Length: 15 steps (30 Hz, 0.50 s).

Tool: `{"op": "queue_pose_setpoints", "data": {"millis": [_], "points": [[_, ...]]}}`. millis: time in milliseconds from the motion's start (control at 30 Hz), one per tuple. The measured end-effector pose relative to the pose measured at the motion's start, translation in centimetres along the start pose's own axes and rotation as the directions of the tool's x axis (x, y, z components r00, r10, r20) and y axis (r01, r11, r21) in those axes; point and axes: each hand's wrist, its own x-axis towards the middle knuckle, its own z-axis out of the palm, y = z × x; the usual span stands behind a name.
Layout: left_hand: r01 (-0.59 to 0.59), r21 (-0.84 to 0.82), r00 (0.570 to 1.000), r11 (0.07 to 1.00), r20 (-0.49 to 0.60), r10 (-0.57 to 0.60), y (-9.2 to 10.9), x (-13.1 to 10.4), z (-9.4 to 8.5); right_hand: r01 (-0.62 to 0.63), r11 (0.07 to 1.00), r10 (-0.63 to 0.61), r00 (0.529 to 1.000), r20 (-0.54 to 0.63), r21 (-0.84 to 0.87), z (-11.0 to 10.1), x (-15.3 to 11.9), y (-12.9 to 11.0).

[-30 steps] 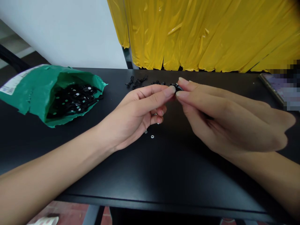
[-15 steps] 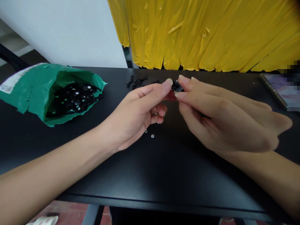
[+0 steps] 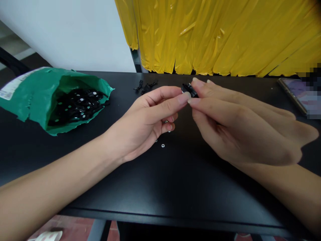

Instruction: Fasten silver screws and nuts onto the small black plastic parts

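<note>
A small black plastic part [image 3: 190, 89] is pinched between the fingertips of both hands above the table. My left hand [image 3: 147, 124] grips its left side, with the thumb at the lower edge and the other fingers curled beneath. On the right side, my right hand [image 3: 233, 124] is closed on the same part with thumb and forefinger. The part's exact kind cannot be made out, since fingers cover much of it. Below my left hand lies a small silvery ring [image 3: 163, 145] on the table, and others are partly hidden behind the fingers.
A torn green bag [image 3: 30, 97] full of black parts [image 3: 80, 103] lies open at the left. Several loose black pieces [image 3: 147, 87] lie at the back of the black table [image 3: 155, 187]. A phone [image 3: 293, 95] rests at the right, and yellow plastic sheeting [image 3: 200, 36] hangs behind.
My left thumb has shifted slightly right and down along the black part, uncovering more of its left end. Both hands still hold it at nearly the same place.
</note>
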Motion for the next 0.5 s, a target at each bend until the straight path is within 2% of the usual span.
{"op": "queue_pose_setpoints", "data": {"millis": [100, 167, 200, 300, 367, 500], "points": [[0.011, -0.010, 1.000, 1.000, -0.005, -0.011, 0.3, -0.1, 0.2, 0.166, 0.981, -0.176, 0.980, -0.097, -0.104, 0.5, 0.3, 0.3], [0.029, -0.015, 0.999, 0.999, -0.013, -0.029, 0.4, -0.1, 0.4, 0.170, 0.977, -0.191, 0.964, -0.183, -0.124, 0.8, 0.4, 0.6], [0.035, -0.012, 0.999, 0.999, -0.023, -0.035, 0.4, -0.1, 0.4, 0.168, 0.978, -0.188, 0.965, -0.184, -0.122, 0.9, 0.5, 0.7], [0.028, 0.029, 0.998, 0.999, -0.050, -0.027, 0.4, -0.1, 0.5, 0.198, 0.973, -0.206, 0.977, -0.059, -0.117, 0.6, 0.6, 0.8], [0.017, 0.061, 0.999, 0.998, -0.052, -0.014, 0.3, 0.0, 0.6, 0.207, 0.971, -0.214, 0.975, -0.052, -0.115, 0.3, 0.5, 0.9], [-0.005, 0.109, 0.998, 0.994, -0.062, 0.012, 0.0, 0.0, 0.6, 0.111, 0.994, -0.111, 0.994, -0.003, -0.027, 0.3, 0.1, 1.5]]}}
